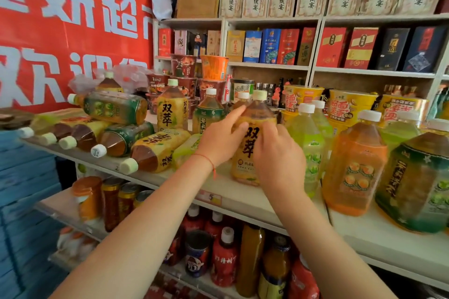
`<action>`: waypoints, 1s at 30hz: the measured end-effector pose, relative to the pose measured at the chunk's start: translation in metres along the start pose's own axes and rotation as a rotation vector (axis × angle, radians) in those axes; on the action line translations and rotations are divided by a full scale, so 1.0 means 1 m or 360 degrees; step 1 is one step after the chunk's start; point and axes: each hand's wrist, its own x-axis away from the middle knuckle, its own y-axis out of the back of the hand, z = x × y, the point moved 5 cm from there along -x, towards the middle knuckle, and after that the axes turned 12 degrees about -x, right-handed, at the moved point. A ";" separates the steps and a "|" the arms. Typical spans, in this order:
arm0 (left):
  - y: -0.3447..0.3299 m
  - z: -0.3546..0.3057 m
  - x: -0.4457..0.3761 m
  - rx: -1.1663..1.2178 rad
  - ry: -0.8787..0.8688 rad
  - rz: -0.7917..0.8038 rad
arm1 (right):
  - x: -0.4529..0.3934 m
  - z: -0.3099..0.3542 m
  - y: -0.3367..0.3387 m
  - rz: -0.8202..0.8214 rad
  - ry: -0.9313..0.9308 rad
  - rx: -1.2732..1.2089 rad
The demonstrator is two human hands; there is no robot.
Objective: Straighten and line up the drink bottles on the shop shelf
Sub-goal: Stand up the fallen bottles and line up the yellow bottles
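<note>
Person's arms and hands: appearance record.

Two forearms enter from the lower edge, both bare to the frame limit; no sleeves in view. Left hand (220, 139): no ring, no glove. A thin red string (206, 158) circles the left wrist, with a short loose end hanging from it on the right side of the wrist. Right hand (277, 153): no ring, no glove, no band at the wrist. Fingernails on the left hand appear short and unpainted; those on the right hand are too blurred to assess. No watch on either arm.
</note>
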 end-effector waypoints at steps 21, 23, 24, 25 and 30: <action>0.030 0.132 0.066 0.0824 0.0230 0.0202 | 0.031 0.040 -0.105 0.0782 -0.0578 -0.0796; 0.039 0.131 0.061 0.1003 0.0205 0.0127 | 0.026 0.044 -0.096 0.0532 -0.0581 -0.0905; 0.042 0.129 0.057 0.1071 0.0189 0.0105 | 0.022 0.047 -0.091 0.0411 -0.0576 -0.0916; 0.043 0.127 0.054 0.1112 0.0165 0.0094 | 0.015 0.052 -0.085 0.0312 -0.0567 -0.0870; 0.037 0.113 0.035 0.0711 -0.0040 -0.0003 | -0.015 0.062 -0.076 0.0161 -0.0647 -0.0514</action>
